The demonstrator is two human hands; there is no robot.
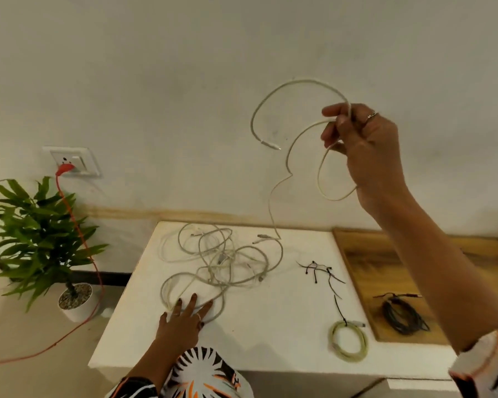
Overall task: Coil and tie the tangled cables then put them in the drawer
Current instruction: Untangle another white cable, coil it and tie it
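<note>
My right hand point(362, 145): raised, fingers curled round a white cable point(273, 193).
My left hand point(184, 320): fingers spread flat, pressing the tangled cables point(213, 254) on the white table point(270, 326).

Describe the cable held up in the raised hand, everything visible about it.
The raised cable is thin, off-white and looks fabric-sheathed. The right hand pinches it high in front of the wall, with a small loop hanging below the fingers. One end arcs up and left, ending free in a slim plug. The other length drops in kinks to the white table, where it meets the tangled pile that the left hand presses flat.
</note>
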